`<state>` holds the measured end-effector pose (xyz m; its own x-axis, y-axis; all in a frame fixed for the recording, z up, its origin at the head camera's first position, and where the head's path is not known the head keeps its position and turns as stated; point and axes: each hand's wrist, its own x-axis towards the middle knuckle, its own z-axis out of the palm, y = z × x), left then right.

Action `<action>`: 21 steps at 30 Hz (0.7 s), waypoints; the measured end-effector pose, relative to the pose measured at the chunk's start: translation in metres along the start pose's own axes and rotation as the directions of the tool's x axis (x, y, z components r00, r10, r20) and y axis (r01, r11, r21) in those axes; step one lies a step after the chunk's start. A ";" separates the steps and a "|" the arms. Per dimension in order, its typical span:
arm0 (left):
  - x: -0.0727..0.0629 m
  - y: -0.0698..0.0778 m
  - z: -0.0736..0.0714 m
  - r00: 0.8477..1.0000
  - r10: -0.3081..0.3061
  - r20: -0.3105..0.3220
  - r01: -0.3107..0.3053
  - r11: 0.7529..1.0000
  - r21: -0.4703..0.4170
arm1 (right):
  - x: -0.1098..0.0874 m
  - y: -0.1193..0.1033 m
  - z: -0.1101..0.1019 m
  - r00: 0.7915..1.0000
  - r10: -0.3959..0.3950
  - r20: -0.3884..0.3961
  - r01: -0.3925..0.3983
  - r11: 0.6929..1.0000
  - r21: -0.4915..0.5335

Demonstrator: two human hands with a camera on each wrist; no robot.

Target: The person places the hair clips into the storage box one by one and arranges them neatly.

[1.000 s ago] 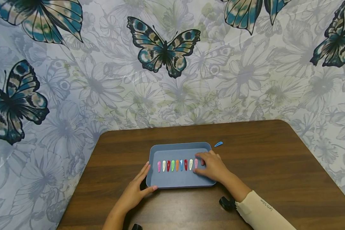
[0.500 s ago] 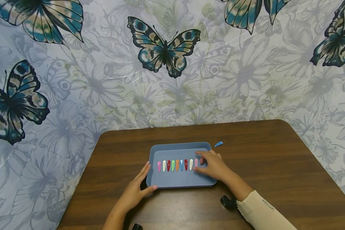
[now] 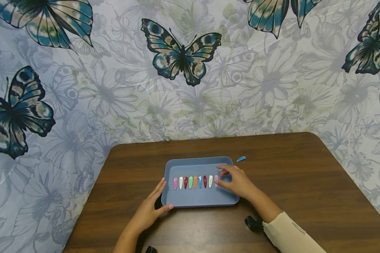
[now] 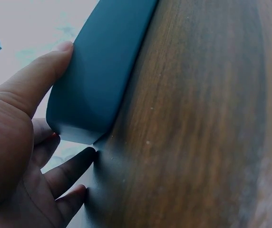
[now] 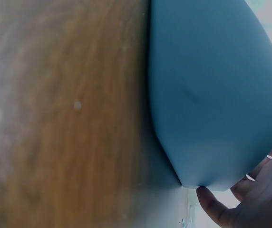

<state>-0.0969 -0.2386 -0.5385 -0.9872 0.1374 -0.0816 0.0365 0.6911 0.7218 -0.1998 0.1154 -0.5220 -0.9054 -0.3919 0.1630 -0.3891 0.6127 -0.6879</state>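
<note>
A row of several snap hair clips in mixed colours lies in a blue-grey tray [image 3: 199, 201]. At the row's right end is a pink hair clip [image 3: 216, 180], partly covered by the thumb of my right hand [image 3: 237, 182]. That hand hovers over the tray's right side, thumb and index finger apart, with nothing seen between them. My left hand [image 3: 149, 210] rests at the tray's near left corner, thumb on the front rim and fingers along the left side. The left wrist view shows its fairly straight fingers touching the tray wall [image 4: 102, 66].
One blue hair clip [image 3: 241, 159] lies on the brown wooden table [image 3: 291, 168], just beyond the tray's far right corner. Behind the table hangs a butterfly-patterned cloth [image 3: 190, 105]. A black wrist device [image 3: 253, 223] sits by the right sleeve.
My right hand has drawn slightly right, away from the pink hair clip at the row's end. My left hand, the tray and the row of clips stay in place.
</note>
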 end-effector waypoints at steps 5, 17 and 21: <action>0.001 -0.001 0.001 1.000 0.000 -0.004 0.000 1.000 0.003 | -0.002 0.000 -0.003 0.999 -0.008 -0.039 0.009 1.000 0.029; 0.001 -0.002 0.001 1.000 0.001 -0.004 -0.001 1.000 0.009 | -0.002 0.004 -0.014 0.990 -0.024 -0.141 0.034 0.997 0.071; 0.001 -0.001 0.002 1.000 -0.003 -0.006 0.003 1.000 0.012 | -0.002 0.009 -0.017 0.989 -0.008 -0.151 0.021 0.996 0.081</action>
<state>-0.0976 -0.2379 -0.5401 -0.9881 0.1314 -0.0795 0.0357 0.7000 0.7133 -0.2045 0.1334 -0.5161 -0.9174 -0.2891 0.2735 -0.3927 0.5466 -0.7396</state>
